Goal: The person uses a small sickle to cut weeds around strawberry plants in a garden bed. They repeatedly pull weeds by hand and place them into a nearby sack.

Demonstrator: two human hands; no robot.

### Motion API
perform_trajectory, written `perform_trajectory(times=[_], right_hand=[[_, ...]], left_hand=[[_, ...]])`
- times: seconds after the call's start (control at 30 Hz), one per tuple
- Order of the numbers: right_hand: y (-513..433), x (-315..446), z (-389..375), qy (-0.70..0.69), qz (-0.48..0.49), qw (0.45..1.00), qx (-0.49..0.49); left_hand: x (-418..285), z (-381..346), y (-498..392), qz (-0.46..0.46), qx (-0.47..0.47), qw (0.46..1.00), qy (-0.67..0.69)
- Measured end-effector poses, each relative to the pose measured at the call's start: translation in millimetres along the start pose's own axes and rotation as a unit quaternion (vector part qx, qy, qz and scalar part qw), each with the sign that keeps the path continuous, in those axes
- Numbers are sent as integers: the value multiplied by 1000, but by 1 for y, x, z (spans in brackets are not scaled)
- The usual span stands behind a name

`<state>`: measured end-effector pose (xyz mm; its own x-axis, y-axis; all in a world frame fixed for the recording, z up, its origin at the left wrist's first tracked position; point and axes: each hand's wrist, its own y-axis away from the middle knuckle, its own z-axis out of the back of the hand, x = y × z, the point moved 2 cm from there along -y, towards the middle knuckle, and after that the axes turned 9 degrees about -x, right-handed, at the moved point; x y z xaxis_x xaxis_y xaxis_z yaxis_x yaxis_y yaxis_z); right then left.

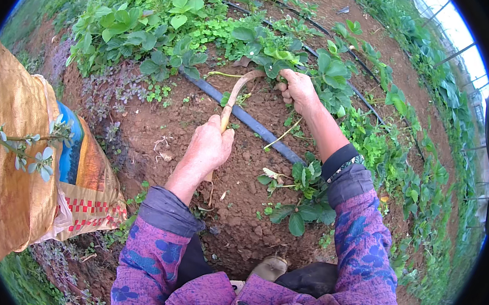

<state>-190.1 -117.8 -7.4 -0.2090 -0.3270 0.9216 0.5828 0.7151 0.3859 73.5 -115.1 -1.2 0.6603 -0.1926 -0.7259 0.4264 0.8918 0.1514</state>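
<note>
My left hand [209,144] is wrapped around the pale handle of a curved, soil-coated hand tool [240,86], which looks like a sickle. Its bent end reaches up and right into the foliage, where the tip is hidden. Close to that tip, my right hand [296,90] has its fingers curled around green weed growth [281,60] at the edge of the leaf clump. Exactly which stems it grips is partly hidden by the fingers. Beneath the tool a flat black drip tape [246,120] crosses the reddish-brown soil [237,174] diagonally.
On the left stands a large woven sack [12,147], with a weed sprig [27,144] in front. Strawberry-like plants [304,212] grow near my right forearm. Leafy weeds [129,24] cover the upper bed. My shoe [269,268] rests on the soil below.
</note>
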Motion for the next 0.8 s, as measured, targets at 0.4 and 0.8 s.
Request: perform_trajectory(times=[0.4,0.8], right_hand=[[12,20,41,511,188,839,12],[23,8,19,799,151,570,120]], left_hand=[[4,23,19,-12,87,996,11],[-10,-25,32,-68,71,988,-121]])
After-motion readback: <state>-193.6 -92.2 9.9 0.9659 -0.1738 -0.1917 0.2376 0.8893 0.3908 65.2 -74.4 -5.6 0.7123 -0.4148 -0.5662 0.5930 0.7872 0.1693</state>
